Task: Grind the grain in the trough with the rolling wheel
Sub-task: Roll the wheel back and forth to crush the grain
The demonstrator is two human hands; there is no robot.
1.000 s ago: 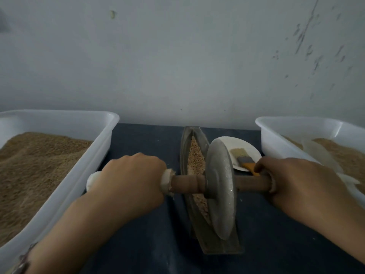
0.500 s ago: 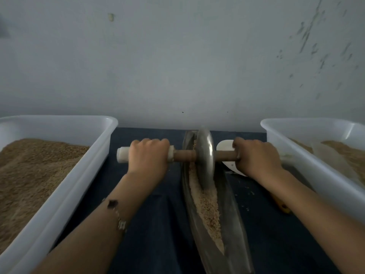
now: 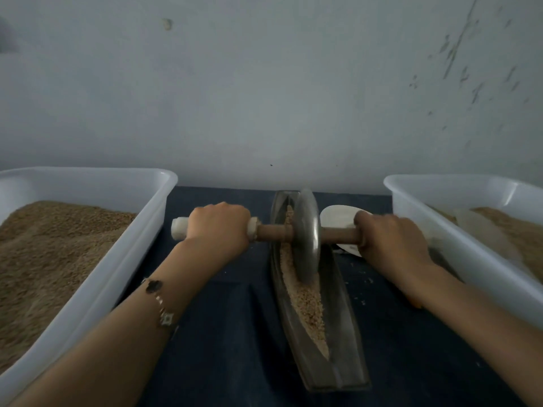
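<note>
We see the rolling wheel (image 3: 307, 235) standing in the trough (image 3: 338, 333) on the grain (image 3: 305, 301), between both grips. The left hand (image 3: 219, 227) and right hand (image 3: 390, 245) each curl around the axle handle (image 3: 274, 232).

left tub (image 3: 88, 259) cropped, plate (image 3: 338, 218) half hidden

Grey metal wheel (image 3: 307, 233), brown axle (image 3: 274, 232) with white end (image 3: 179, 228); tan grain (image 3: 305, 301); white tubs (image 3: 88, 289); dark blue desk (image 3: 235, 348).
</note>
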